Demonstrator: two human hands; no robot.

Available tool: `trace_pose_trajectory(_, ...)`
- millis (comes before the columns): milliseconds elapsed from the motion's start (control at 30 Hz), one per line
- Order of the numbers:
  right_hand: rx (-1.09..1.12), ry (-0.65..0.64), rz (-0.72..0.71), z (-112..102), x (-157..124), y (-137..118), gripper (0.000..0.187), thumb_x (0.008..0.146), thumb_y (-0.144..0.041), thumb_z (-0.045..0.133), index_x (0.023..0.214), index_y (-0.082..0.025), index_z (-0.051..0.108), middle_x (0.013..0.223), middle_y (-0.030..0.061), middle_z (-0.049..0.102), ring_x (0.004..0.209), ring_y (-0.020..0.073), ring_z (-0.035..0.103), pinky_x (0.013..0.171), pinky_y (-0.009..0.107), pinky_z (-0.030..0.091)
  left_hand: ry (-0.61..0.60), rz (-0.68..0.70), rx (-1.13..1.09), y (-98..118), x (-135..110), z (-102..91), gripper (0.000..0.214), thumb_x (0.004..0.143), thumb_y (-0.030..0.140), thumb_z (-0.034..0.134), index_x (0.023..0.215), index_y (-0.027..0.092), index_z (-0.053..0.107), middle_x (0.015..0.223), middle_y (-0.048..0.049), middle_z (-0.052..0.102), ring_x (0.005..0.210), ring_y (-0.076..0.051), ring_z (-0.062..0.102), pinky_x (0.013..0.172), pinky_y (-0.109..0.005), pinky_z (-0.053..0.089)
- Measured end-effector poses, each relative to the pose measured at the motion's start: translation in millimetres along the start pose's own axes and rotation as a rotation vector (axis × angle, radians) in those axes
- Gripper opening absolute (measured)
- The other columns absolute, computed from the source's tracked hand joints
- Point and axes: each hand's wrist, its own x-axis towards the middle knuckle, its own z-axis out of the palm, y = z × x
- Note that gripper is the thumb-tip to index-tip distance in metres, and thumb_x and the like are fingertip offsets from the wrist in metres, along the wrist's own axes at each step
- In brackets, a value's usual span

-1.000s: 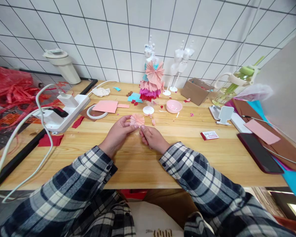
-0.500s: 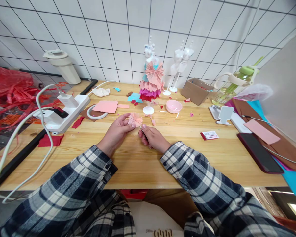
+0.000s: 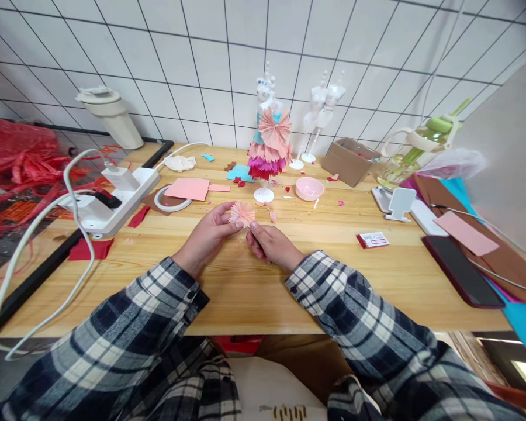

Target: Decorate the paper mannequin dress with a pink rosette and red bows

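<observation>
My left hand point(image 3: 208, 234) is closed, pinching a pleated pink paper fan point(image 3: 241, 214) between thumb and fingers. The fan's folds spread out above the thumb. Close beside it, my right hand point(image 3: 272, 242) is wrapped round a slim dark tool point(image 3: 253, 233), its tip against the fan's lower right edge; most of it is hidden in the fist. Behind the hands a small white dress form point(image 3: 265, 96) wears layers of crepe paper, with a larger pink pleated fan point(image 3: 275, 127) on its front.
A pink bowl point(image 3: 309, 189), pink paper sheet point(image 3: 187, 188) and roll of white tape point(image 3: 173, 200) lie beyond my hands. Left is a power strip point(image 3: 127, 204) with looping cables. Two bare dress forms point(image 3: 322, 111), a cardboard box point(image 3: 349, 162) and a phone point(image 3: 462, 272) are to the right.
The pink fan has tilted slightly and shifted a little to the right. The tool's metal part, visible before beside the fan, is now mostly covered. Both hands stay in nearly the same place.
</observation>
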Motion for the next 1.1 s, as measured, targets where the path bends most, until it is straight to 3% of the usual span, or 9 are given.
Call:
trace_pose_trajectory(600, -0.05, -0.015, 0.029, -1.4, -0.2, -5.9, 0.042, 0.1, -0.037, 0.038, 0.063, -0.018, 0.047, 0.044, -0.0074, 0.036, 0.04, 0.0069, 0.03, 0.044, 0.021, 0.024, -0.007, -0.011, 0.104, 0.8, 1.5, -6.0, 0.065, 0.061, 0.02, 0.085, 0.12, 0.016, 0.057, 0.084, -0.0027, 0.073, 0.073, -0.014, 0.067, 0.076, -0.026, 0.049)
trace_pose_trajectory(867, 0.0, 0.003, 0.054, -4.0, 1.2, -1.3, 0.047, 0.097, -0.051, 0.04, 0.064, -0.019, 0.048, 0.042, -0.0079, 0.036, 0.037, 0.0066, 0.03, 0.041, 0.02, 0.023, 0.042, 0.015, 0.107, 2.2, 1.1, -4.7, 0.065, 0.06, 0.02, 0.085, 0.119, 0.018, 0.058, 0.082, 0.0001, 0.071, 0.071, -0.012, 0.065, 0.071, -0.023, 0.048)
trace_pose_trajectory(1100, -0.002, 0.013, 0.026, -3.8, 2.4, 1.9, 0.046, 0.1, -0.047, 0.035, 0.068, -0.017, 0.052, 0.041, -0.0076, 0.04, 0.037, 0.0066, 0.034, 0.042, 0.019, 0.026, 0.023, 0.011, 0.132, 1.9, 0.6, -4.7, 0.065, 0.061, 0.022, 0.085, 0.12, 0.018, 0.058, 0.079, 0.0005, 0.071, 0.07, -0.013, 0.065, 0.071, -0.024, 0.048)
